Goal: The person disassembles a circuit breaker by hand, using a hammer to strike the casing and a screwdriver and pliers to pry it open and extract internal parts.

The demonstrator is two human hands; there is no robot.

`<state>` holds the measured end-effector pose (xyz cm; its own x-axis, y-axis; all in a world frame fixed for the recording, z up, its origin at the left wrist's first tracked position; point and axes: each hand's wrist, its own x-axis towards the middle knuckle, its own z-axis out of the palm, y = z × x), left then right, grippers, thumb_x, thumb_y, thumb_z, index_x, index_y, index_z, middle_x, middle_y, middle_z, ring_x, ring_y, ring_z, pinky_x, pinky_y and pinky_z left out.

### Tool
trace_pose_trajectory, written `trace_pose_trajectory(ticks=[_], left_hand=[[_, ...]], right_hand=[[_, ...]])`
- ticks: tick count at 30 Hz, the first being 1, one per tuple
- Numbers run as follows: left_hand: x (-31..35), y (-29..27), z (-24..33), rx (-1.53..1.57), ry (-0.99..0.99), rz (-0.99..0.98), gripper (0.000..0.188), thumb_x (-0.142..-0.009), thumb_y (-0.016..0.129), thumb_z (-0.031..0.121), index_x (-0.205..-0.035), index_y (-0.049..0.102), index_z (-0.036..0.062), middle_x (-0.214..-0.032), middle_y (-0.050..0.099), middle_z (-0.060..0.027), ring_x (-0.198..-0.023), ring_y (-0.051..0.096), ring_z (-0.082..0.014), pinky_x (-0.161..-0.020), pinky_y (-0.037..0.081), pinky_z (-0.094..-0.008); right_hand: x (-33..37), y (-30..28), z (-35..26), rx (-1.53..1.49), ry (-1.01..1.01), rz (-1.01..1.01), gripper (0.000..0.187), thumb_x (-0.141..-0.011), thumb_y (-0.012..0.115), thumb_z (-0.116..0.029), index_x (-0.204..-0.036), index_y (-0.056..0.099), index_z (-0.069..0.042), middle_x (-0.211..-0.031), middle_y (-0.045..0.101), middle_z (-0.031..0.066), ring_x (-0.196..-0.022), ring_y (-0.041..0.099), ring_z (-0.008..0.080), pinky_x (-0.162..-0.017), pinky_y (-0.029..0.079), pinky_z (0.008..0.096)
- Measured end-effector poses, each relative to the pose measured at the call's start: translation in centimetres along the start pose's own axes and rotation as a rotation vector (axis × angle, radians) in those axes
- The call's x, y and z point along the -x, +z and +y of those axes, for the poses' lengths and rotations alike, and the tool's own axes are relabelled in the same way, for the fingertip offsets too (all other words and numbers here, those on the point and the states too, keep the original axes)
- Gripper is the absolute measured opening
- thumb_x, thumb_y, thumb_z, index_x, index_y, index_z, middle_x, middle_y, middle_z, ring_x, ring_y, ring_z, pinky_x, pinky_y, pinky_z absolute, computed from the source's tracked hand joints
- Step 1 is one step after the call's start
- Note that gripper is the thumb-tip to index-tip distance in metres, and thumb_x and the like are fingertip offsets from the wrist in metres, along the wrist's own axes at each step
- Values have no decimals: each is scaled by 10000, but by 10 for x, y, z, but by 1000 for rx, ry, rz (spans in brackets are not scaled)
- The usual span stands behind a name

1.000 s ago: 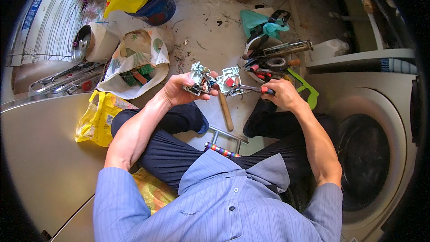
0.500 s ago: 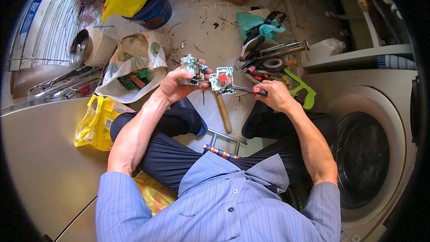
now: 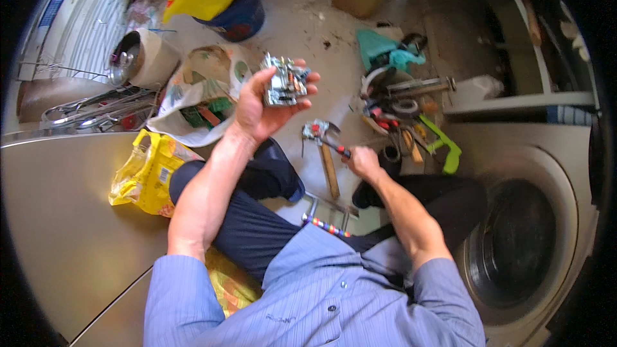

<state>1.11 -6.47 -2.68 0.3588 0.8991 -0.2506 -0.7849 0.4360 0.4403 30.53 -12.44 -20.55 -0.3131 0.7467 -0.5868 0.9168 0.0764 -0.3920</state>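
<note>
My left hand (image 3: 260, 99) holds up an opened electrical mechanism (image 3: 285, 83), with a pale grey casing and copper-coloured inner parts. The fingers curl round its far side and the thumb lies along the near left. Lower and to the right, my right hand (image 3: 366, 166) is closed round pliers (image 3: 340, 146) with red and black handles. At their jaws is a smaller pale part (image 3: 313, 130) with a red piece on it, low over the floor. Whether the jaws grip it, I cannot tell. A wooden-handled hammer (image 3: 330, 173) lies just below, its head hidden.
A patterned white bag (image 3: 183, 112) with green circuit boards stands left, near a yellow bag (image 3: 144, 177). Several tools lie right, by a bright green handle (image 3: 443, 148) and a teal bag (image 3: 379, 48). A washing machine (image 3: 565, 173) stands close on the right; a small metal stool (image 3: 328, 209) is between my legs.
My left hand has lifted the mechanism up and away. My right hand has drawn the pliers down and left, and the part with the red piece has gone lower, apart from the left hand.
</note>
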Motion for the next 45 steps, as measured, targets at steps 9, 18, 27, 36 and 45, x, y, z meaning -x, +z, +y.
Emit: trace_pose_trajectory(ticks=[9, 18, 27, 36, 45], left_hand=[[6, -4, 6, 108, -73, -37, 752, -936, 576, 503, -1497, 414, 29, -1433, 509, -297, -1203, 623, -374, -930, 555, -469], [-4, -5, -5, 132, -102, -97, 759, -897, 625, 472, -1473, 444, 12, -1313, 595, -260, -1107, 653, -344, -835, 585, -439], [-3, 6, -8, 31, -83, 10, 638, -917, 571, 350, -1443, 469, 6, -1298, 614, -267, -1110, 662, -339, -886, 575, -444], [-4, 12, -10, 44, 61, 142, 499, -908, 599, 224, -1364, 536, 31, -1302, 629, -222, -1192, 624, -354, -943, 573, -483], [-13, 14, -21, -32, 22, 136, 570, -854, 638, 156, -1403, 505, 72, -1377, 581, -197, -1217, 610, -353, -1024, 516, -504]], right_hand=[[-49, 43, -30, -84, 204, -79, 416, -901, 659, -406, -1071, 720, -31, -1057, 705, 273, -1018, 685, 413, -879, 534, 495], [-73, 58, -18, -412, 315, -252, 442, -891, 599, -359, -977, 731, 53, -959, 710, 300, -914, 710, 440, -815, 571, 487], [-26, -38, -37, -484, 253, -446, 279, -926, 644, -243, -949, 609, 33, -722, 605, 81, -547, 617, 202, -457, 574, 370], [71, -168, -79, -826, 12, -307, 265, -999, 597, -265, -967, 582, -3, -805, 630, 56, -593, 599, 146, -496, 523, 307], [98, -183, -95, -1082, -140, -508, 322, -1006, 602, -278, -1147, 575, 10, -982, 681, 122, -855, 684, 191, -577, 592, 334]])
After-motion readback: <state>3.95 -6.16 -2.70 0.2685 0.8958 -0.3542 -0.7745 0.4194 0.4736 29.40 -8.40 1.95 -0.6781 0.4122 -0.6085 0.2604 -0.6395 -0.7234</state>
